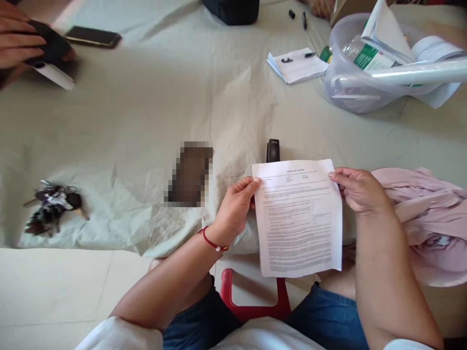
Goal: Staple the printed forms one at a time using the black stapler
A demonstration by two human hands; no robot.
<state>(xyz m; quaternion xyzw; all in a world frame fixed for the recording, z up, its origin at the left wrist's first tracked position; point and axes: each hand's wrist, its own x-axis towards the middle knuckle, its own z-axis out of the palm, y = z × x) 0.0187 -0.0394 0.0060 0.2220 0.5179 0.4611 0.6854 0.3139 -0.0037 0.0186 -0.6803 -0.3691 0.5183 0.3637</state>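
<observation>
A white printed sheet of paper (297, 223) is held up over the table's near edge, its text facing me. My left hand (233, 206) pinches its upper left edge between thumb and fingers. On the other side, my right hand (359, 189) grips the upper right edge. Just behind the sheet's top lies a black stapler-like object (273, 150), its near part hidden by the paper. A pixelated dark rectangle (189, 175) lies on the table to the left of my left hand.
Keys (54, 204) lie at the table's left. A phone (93, 37) and another person's hand (18, 41) are at the upper left. Notepaper (297, 65) is beside a filled plastic basket (350, 99). Pink cloth (426, 204) lies right; a red stool (255, 311) is below.
</observation>
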